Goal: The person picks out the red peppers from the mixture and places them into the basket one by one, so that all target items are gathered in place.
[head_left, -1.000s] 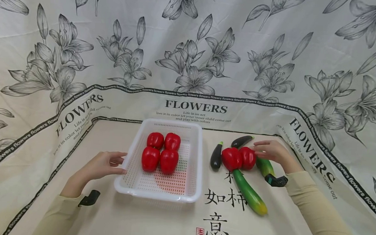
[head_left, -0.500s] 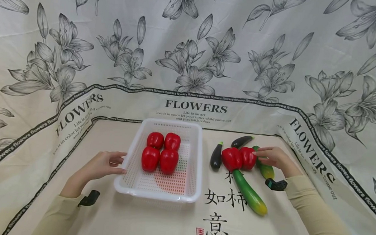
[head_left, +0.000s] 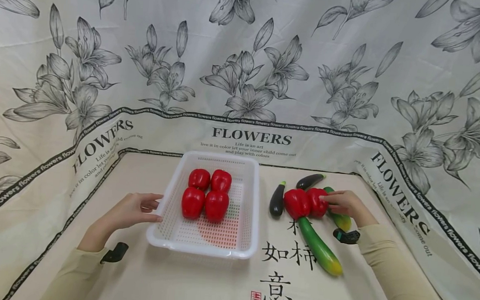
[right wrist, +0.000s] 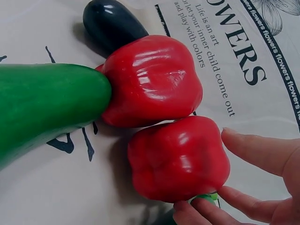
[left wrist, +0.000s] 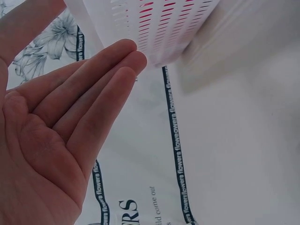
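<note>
My right hand (head_left: 350, 205) reaches from the right to a red bell pepper (head_left: 315, 203), its fingertips at the pepper's right side. In the right wrist view, the fingers (right wrist: 258, 152) lie fairly straight against the pepper's side and lower edge, not curled round it. A second red bell pepper (right wrist: 154, 79) sits against the first. My left hand (head_left: 131, 210) is at the left rim of a white perforated basket (head_left: 201, 249). Its fingers (left wrist: 103, 117) are straight in the left wrist view. Several red bell peppers (head_left: 192, 203) stand grouped inside the basket.
Two dark eggplants (head_left: 277, 200) lie behind and left of the loose peppers. A long green zucchini-like vegetable (head_left: 318, 246) with a yellow end points toward the front. Another (head_left: 342, 220) lies partly under my right hand. A flower-printed cloth (head_left: 248, 141) rises behind the table.
My right hand first drew down a little, then moved left, bringing its fingers to the right-hand loose pepper. The left hand and basket look unchanged.
</note>
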Action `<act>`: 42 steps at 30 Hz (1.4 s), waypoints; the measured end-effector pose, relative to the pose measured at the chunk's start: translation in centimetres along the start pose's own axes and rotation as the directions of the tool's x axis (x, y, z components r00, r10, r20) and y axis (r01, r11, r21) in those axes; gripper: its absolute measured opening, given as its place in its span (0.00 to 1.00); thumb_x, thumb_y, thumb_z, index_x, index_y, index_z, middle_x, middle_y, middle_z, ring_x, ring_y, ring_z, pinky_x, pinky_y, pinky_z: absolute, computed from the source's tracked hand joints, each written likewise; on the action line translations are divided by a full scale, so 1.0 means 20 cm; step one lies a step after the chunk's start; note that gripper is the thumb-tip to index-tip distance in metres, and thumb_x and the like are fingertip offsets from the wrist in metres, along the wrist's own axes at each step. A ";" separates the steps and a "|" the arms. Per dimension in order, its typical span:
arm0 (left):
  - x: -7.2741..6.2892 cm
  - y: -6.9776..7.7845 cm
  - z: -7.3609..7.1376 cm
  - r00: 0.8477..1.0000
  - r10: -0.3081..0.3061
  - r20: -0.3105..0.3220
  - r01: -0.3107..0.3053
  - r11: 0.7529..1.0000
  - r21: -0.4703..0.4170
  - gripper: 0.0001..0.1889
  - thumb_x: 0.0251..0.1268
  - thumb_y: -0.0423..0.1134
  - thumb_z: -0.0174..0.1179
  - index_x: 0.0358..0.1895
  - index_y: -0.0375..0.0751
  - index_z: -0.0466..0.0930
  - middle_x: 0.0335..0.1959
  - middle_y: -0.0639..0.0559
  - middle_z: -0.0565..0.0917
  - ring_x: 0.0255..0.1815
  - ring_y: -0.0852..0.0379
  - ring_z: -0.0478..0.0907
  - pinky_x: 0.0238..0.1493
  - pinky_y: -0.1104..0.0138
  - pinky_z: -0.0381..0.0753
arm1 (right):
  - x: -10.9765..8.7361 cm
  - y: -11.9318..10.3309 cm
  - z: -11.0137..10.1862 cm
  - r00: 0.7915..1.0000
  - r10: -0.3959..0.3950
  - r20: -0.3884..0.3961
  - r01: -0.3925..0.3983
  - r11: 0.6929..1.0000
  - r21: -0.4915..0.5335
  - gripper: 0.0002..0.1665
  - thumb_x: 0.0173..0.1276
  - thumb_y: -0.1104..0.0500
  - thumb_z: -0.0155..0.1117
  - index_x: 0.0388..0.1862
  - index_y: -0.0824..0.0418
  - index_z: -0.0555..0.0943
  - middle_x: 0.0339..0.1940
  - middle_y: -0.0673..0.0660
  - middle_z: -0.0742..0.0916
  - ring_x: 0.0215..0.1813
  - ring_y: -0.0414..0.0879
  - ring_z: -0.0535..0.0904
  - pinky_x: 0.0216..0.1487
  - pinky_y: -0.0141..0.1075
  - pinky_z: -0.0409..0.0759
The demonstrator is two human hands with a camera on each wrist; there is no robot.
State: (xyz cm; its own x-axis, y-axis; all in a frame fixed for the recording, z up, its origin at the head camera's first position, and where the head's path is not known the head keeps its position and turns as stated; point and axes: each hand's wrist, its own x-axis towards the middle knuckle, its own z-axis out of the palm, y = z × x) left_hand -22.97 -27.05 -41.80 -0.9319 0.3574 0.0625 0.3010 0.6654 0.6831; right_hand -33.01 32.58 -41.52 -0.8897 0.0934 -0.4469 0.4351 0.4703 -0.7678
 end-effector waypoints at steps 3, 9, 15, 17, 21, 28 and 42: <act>0.00 0.01 0.00 1.000 -0.002 0.003 0.002 1.000 -0.007 0.38 0.49 0.50 0.72 0.60 0.31 0.72 0.45 0.40 0.85 0.46 0.44 0.83 0.45 0.56 0.84 | 0.01 0.00 0.01 1.000 0.019 -0.015 -0.018 1.000 0.010 0.44 0.68 0.54 0.61 0.70 0.75 0.53 0.68 0.74 0.62 0.66 0.65 0.67 0.65 0.48 0.71; 0.01 0.01 0.00 1.000 0.007 0.013 -0.006 1.000 -0.018 0.37 0.49 0.49 0.72 0.61 0.30 0.72 0.46 0.39 0.85 0.46 0.44 0.83 0.46 0.56 0.84 | 0.03 0.00 0.02 1.000 0.024 -0.014 -0.023 0.999 0.026 0.44 0.67 0.56 0.61 0.70 0.77 0.52 0.67 0.74 0.63 0.64 0.64 0.69 0.66 0.48 0.71; 0.01 0.01 0.00 1.000 0.020 0.008 -0.020 1.000 -0.010 0.37 0.49 0.49 0.72 0.60 0.29 0.72 0.45 0.39 0.85 0.46 0.44 0.83 0.45 0.56 0.84 | 0.03 0.02 0.03 1.000 0.020 -0.022 -0.019 0.999 0.027 0.42 0.67 0.57 0.61 0.69 0.78 0.54 0.65 0.74 0.65 0.63 0.64 0.69 0.66 0.49 0.71; 0.01 0.01 0.00 1.000 0.019 0.007 -0.019 1.000 -0.009 0.37 0.49 0.49 0.72 0.60 0.29 0.72 0.45 0.39 0.85 0.46 0.44 0.83 0.45 0.56 0.84 | 0.05 0.02 0.04 0.999 0.028 -0.037 -0.026 0.999 0.033 0.41 0.67 0.57 0.61 0.69 0.77 0.55 0.65 0.73 0.65 0.62 0.63 0.70 0.66 0.49 0.71; 0.00 0.02 0.00 1.000 0.001 0.007 -0.001 1.000 -0.003 0.37 0.49 0.49 0.72 0.60 0.30 0.72 0.45 0.40 0.85 0.46 0.45 0.83 0.46 0.56 0.84 | 0.07 0.03 0.05 0.998 0.035 -0.046 -0.034 0.999 0.022 0.43 0.66 0.57 0.62 0.69 0.77 0.54 0.66 0.73 0.65 0.60 0.62 0.71 0.64 0.48 0.73; 0.01 0.01 0.01 1.000 -0.012 0.011 0.012 1.000 -0.002 0.38 0.49 0.50 0.72 0.61 0.30 0.72 0.46 0.39 0.85 0.47 0.44 0.83 0.46 0.55 0.84 | 0.10 0.02 0.07 0.997 0.061 -0.048 -0.061 0.998 -0.003 0.47 0.63 0.56 0.65 0.70 0.77 0.53 0.68 0.75 0.62 0.64 0.65 0.68 0.62 0.48 0.75; 0.00 0.01 0.00 0.999 -0.032 0.011 0.032 0.999 0.008 0.38 0.49 0.49 0.72 0.61 0.31 0.72 0.45 0.41 0.85 0.47 0.44 0.83 0.46 0.55 0.84 | 0.07 -0.01 0.09 0.995 0.067 0.073 -0.066 0.998 -0.021 0.52 0.66 0.61 0.62 0.74 0.71 0.39 0.70 0.78 0.55 0.68 0.70 0.61 0.62 0.51 0.74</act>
State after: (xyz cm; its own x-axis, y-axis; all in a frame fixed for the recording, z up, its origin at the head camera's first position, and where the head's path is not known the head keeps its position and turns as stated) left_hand -22.93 -26.85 -41.71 -0.9388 0.3429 0.0326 0.2727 0.6820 0.6786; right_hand -34.21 31.08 -42.74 -0.8461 0.0608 -0.5295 0.4895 0.4813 -0.7271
